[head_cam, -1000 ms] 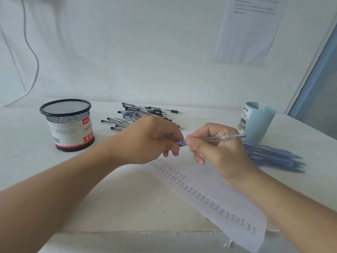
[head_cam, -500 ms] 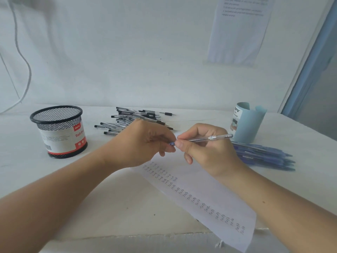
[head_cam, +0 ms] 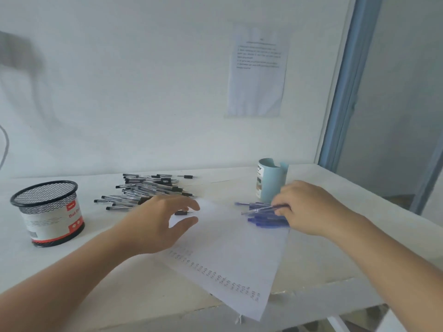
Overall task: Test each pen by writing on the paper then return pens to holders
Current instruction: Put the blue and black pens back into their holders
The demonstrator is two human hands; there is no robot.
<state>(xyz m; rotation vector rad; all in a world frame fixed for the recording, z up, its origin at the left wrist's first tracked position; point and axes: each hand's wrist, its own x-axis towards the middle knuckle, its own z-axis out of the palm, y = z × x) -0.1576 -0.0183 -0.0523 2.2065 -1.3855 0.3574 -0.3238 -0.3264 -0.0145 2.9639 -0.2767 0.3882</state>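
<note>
A white paper (head_cam: 236,245) with a row of scribbles lies slanted on the table. My right hand (head_cam: 309,208) pinches a blue pen (head_cam: 262,209) just above the pile of blue pens (head_cam: 266,220), in front of the light blue holder (head_cam: 272,182). My left hand (head_cam: 160,222) hovers over the paper's upper left corner. Its fingers and thumb are spread in a loose curve and hold nothing. A small dark cap-like piece (head_cam: 181,213) lies just under its fingers. Several black pens (head_cam: 146,190) lie in a heap behind the left hand.
A black mesh holder (head_cam: 48,212) with a red and white label stands at the left of the table. The table's front edge (head_cam: 167,315) runs below the paper. A printed sheet (head_cam: 257,70) hangs on the wall, and a blue door frame (head_cam: 342,92) stands at right.
My hands have parted. The right hand carried the blue pen rightward to the blue pile by the light blue holder. The left hand let go and opened over the paper.
</note>
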